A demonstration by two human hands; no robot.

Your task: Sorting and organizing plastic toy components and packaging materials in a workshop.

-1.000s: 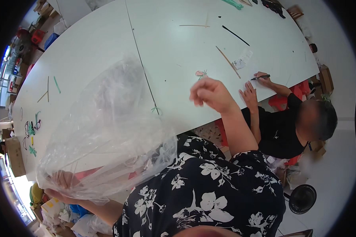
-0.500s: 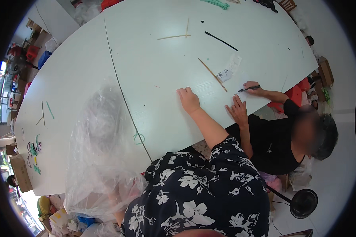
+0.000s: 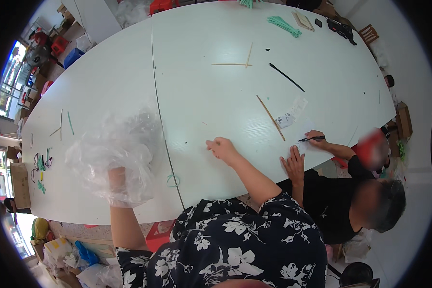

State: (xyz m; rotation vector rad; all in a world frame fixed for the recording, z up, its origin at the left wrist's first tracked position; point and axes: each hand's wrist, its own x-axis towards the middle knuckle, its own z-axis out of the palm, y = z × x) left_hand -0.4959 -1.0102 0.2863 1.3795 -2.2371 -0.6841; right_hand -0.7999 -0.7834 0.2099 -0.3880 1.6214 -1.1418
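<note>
A clear, crumpled plastic bag [image 3: 134, 137] spreads over the left half of the white tabletop [image 3: 201, 103], nearer the near edge than the far edge, its right side close to the dark seam [image 3: 158, 91] that crosses the tabletop. The person's left hand [image 3: 117, 176] is up inside the bag, the film bunched round the wrist; the folds veil the fingers, so I cannot tell whether they are apart, together or clamped on the film. The right hand [image 3: 222, 148] is right of the seam, in from the near edge and well apart from the bag, with its fingers curled inward; I cannot tell whether they close on anything. Between the 2 hands, just left of the seam and near the near edge, lies a green cord loop [image 3: 173, 180]. Right of the right hand, a brown stick [image 3: 271, 117] lies at a slant beside a paper slip [image 3: 284, 120]. Farther toward the far edge are 2 pale sticks [image 3: 231, 64] and 1 black stick [image 3: 286, 77]. A green bundle [image 3: 284, 26] lies by the far edge, toward the right end, with a black tool [image 3: 341, 31] beyond it. At the near edge on the right, a co-worker's hand [image 3: 315, 139] holds a black pen [image 3: 311, 138], and the other hand [image 3: 294, 164] lies on the tabletop. Near the left edge sits a cluster of small cords [image 3: 39, 163].
</note>
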